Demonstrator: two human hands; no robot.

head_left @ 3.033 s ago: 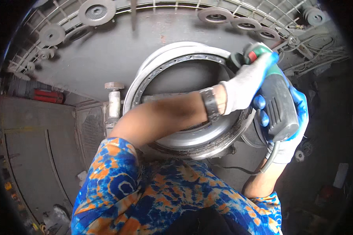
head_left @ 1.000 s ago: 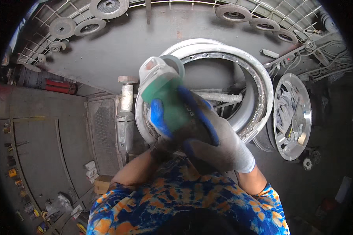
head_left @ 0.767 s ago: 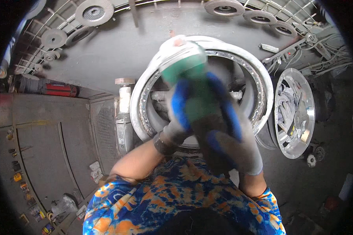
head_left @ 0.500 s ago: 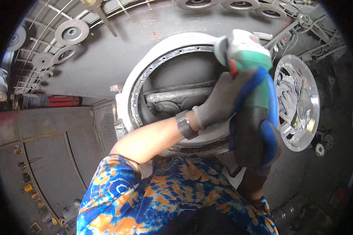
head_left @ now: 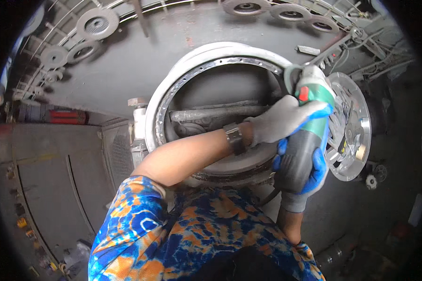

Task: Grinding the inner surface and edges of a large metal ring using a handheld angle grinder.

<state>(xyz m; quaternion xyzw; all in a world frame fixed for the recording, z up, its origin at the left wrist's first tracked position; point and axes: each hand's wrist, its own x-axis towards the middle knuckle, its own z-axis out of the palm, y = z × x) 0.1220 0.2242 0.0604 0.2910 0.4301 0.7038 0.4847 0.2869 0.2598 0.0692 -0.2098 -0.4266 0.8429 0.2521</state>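
Note:
Both my hands, in grey gloves with blue palms, hold an angle grinder (head_left: 306, 150) upright in the picture, right of centre. My left hand (head_left: 288, 117) wraps the green body just below the red switch. Lower down, my right hand (head_left: 314, 175) grips the black rear handle. The grinder's disc (head_left: 293, 78) is at the right part of the rim of a large pale metal ring (head_left: 163, 100), which has small holes along its inner flange. Whether disc and ring touch, I cannot tell. Dark pipe-like pieces (head_left: 211, 114) show through the ring's opening.
Right of the grinder stands a round metal dish (head_left: 365, 126) holding gloves and small tools. Grinding discs (head_left: 97, 23) hang on a wire rack along the back. A clamp-like fitting (head_left: 138, 117) stands at the ring's left. A cord (head_left: 268, 196) trails from the grinder's lower end.
The grinder and both hands have come down a little in the picture, and the disc has shifted right to the ring's right rim. Both hands keep their hold.

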